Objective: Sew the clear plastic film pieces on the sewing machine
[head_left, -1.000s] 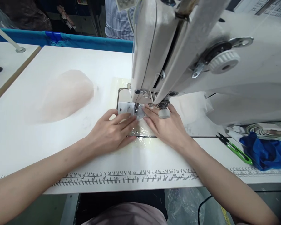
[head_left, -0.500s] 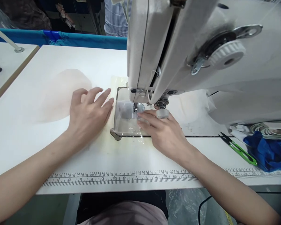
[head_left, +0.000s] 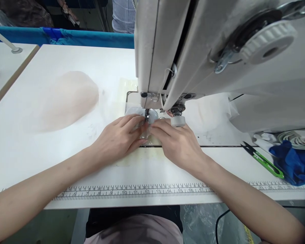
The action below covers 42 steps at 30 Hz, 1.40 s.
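Observation:
A thin, see-through whitish fabric piece [head_left: 134, 110] lies on the needle plate, its edge by the presser foot [head_left: 147, 116] of the sewing machine [head_left: 165, 51]. From the left, my left hand [head_left: 123, 135] reaches close to the foot, fingers bent and closed on the fabric. Just right of the foot, my right hand [head_left: 178, 142] has its thumb and fingers drawn together at the fabric's near edge. The fingertips of both hands almost meet in front of the foot. How much fabric lies under them is hidden.
Green-handled thread snips [head_left: 264, 161] and a blue cloth [head_left: 295, 162] lie at the right. A pale sheer fabric piece [head_left: 73, 98] rests on the left of the table. A printed ruler [head_left: 142, 191] runs along the front edge. A person in a striped shirt [head_left: 123, 17] is beyond.
My left hand has moved right, from the table beside the plate to the fabric at the presser foot. My right hand has stayed nearly in place. The view has shifted slightly.

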Each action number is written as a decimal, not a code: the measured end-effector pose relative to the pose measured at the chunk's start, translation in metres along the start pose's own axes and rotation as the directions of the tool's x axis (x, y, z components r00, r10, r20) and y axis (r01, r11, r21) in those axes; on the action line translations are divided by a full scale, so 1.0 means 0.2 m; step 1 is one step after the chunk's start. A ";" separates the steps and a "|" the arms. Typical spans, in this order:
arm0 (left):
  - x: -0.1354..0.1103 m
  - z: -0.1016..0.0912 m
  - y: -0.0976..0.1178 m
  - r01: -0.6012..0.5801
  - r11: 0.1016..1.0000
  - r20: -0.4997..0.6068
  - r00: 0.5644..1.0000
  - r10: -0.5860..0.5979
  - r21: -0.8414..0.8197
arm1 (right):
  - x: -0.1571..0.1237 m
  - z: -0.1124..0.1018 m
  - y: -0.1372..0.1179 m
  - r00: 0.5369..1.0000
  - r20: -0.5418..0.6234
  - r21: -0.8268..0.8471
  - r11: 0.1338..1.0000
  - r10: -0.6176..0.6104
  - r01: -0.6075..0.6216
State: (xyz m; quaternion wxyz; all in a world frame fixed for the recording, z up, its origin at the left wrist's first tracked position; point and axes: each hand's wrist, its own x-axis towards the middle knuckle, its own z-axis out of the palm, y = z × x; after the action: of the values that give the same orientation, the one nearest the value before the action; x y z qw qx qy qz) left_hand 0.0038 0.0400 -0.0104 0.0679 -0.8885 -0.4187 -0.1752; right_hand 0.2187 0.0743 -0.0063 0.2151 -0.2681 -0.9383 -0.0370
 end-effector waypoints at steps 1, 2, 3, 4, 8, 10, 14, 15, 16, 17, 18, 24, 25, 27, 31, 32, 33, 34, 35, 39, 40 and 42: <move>0.00 0.00 0.00 0.002 1.000 -0.001 1.000 -0.002 0.008 | 0.00 0.01 0.01 1.000 0.014 -0.013 1.000 0.013 -0.012; 0.00 0.00 0.01 0.001 1.000 -0.002 1.000 -0.001 0.019 | 0.01 0.02 0.01 0.999 0.029 -0.027 0.999 0.021 -0.020; -0.01 0.00 0.02 -0.003 1.000 -0.001 1.000 0.003 0.031 | 0.01 0.03 0.02 0.999 0.043 -0.039 0.999 0.026 -0.025; -0.01 0.00 0.02 -0.008 0.999 0.000 1.000 0.008 0.043 | 0.01 0.04 0.02 0.998 0.054 -0.048 0.998 0.031 -0.028; 0.00 0.00 0.03 -0.011 0.997 -0.002 1.000 0.012 0.083 | 0.00 0.06 0.03 0.996 0.079 -0.058 0.998 0.042 -0.037; 0.00 0.00 0.03 -0.012 0.996 -0.009 1.000 0.012 0.089 | 0.00 0.05 0.03 0.996 0.084 -0.064 0.997 0.037 -0.032; 0.00 0.00 0.03 -0.008 0.998 -0.024 1.000 0.009 0.064 | 0.01 0.05 0.03 0.997 0.075 -0.096 0.995 0.026 -0.019; 0.00 0.00 0.03 -0.001 0.999 -0.026 1.000 0.003 0.052 | 0.01 0.05 0.03 0.997 0.073 -0.099 0.995 0.027 -0.019; 0.00 0.00 0.03 0.007 0.999 -0.026 1.000 -0.006 0.040 | 0.02 0.05 0.03 0.997 0.073 -0.099 0.995 0.028 -0.021; 0.00 0.00 0.03 0.014 0.999 -0.027 1.000 -0.013 0.029 | 0.02 0.05 0.03 0.997 0.072 -0.098 0.995 0.030 -0.023; 0.00 0.01 0.03 0.019 1.000 -0.025 1.000 -0.018 0.022 | 0.02 0.05 0.03 0.997 0.072 -0.097 0.995 0.031 -0.024; -0.01 0.00 0.04 0.007 0.998 -0.026 1.000 -0.005 0.058 | 0.01 0.05 0.02 0.999 0.041 -0.107 0.994 0.016 -0.011; -0.01 -0.01 0.03 0.000 0.998 -0.038 0.999 0.003 0.055 | 0.01 0.04 0.02 1.000 0.028 -0.103 0.995 0.012 -0.009; -0.02 -0.01 0.03 -0.021 0.999 -0.081 0.996 0.025 0.048 | 0.01 0.03 0.01 1.000 -0.003 -0.096 0.995 0.000 0.000; -0.04 -0.02 0.01 -0.071 0.994 -0.169 0.982 0.084 0.077 | 0.03 0.03 0.00 0.995 -0.080 -0.129 0.991 -0.056 0.045; -0.05 -0.02 0.01 -0.082 0.993 -0.180 0.979 0.096 0.084 | 0.04 0.04 0.00 0.993 -0.096 -0.141 0.988 -0.070 0.057; -0.05 -0.02 0.00 -0.090 0.992 -0.182 0.978 0.104 0.084 | 0.04 0.04 0.00 0.991 -0.101 -0.152 0.986 -0.082 0.066; -0.04 -0.02 0.00 -0.087 0.993 -0.179 0.979 0.099 0.076 | 0.04 0.04 0.00 0.991 -0.099 -0.160 0.984 -0.091 0.074; -0.04 -0.02 0.00 -0.076 0.995 -0.173 0.981 0.085 0.059 | 0.04 0.04 0.01 0.991 -0.093 -0.164 0.983 -0.096 0.080; -0.04 -0.01 0.01 -0.013 1.000 -0.141 0.990 0.011 -0.011 | 0.03 0.04 0.01 0.983 -0.142 -0.146 0.985 -0.113 0.092; -0.03 0.00 0.01 -0.004 1.000 -0.133 0.991 0.002 -0.016 | 0.03 0.04 0.01 0.981 -0.162 -0.121 0.989 -0.109 0.090; -0.02 0.00 0.01 0.030 0.999 -0.121 0.992 -0.034 -0.032 | 0.03 0.03 0.02 0.982 -0.180 -0.035 0.998 -0.059 0.054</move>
State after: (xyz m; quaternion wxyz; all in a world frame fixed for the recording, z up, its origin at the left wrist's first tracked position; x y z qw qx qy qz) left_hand 0.0022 0.0352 -0.0116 0.0772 -0.8702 -0.4254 -0.2363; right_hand 0.2131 0.0810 -0.0102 0.2941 -0.2402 -0.9215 -0.0814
